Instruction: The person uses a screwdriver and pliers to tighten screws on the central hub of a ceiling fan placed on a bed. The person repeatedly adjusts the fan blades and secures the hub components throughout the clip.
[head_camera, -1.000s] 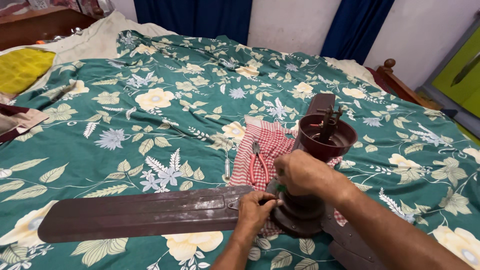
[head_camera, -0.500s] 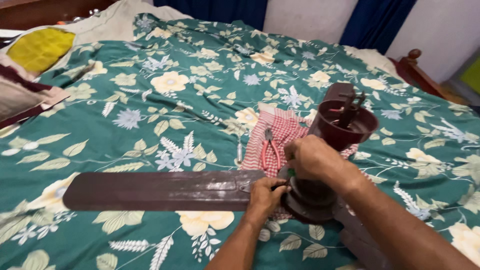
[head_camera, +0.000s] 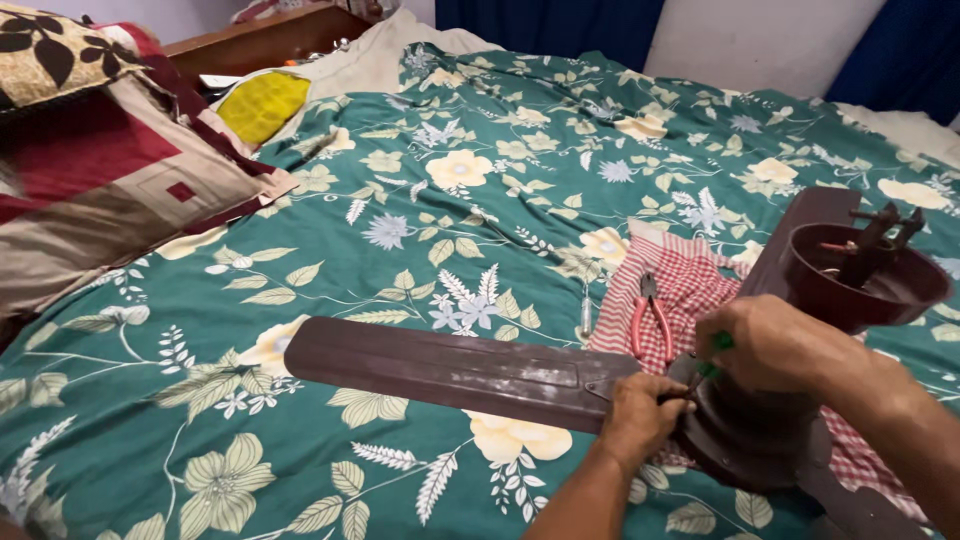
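Note:
A dark brown ceiling fan lies on the bed, its motor housing (head_camera: 745, 430) at lower right and its canopy cup (head_camera: 860, 285) above. One long blade (head_camera: 450, 365) stretches left over the sheet. My left hand (head_camera: 640, 415) pinches the blade's root bracket where it meets the motor. My right hand (head_camera: 775, 345) is closed on a green-handled tool (head_camera: 718, 345), probably a screwdriver, pointed down at that joint. Red-handled pliers (head_camera: 650, 320) lie on a red checked cloth (head_camera: 690, 290) just beyond my hands.
A green floral bedsheet (head_camera: 450, 200) covers the bed. A red and beige pillow (head_camera: 110, 190) and a patterned cushion (head_camera: 55, 50) sit at the left, a yellow cloth (head_camera: 262, 103) behind them. A wooden headboard (head_camera: 260, 40) and blue curtains (head_camera: 560, 22) stand at the back.
The view has swung left and down, so the pillows came into sight and the fan shifted right. Both hands stay at the blade joint.

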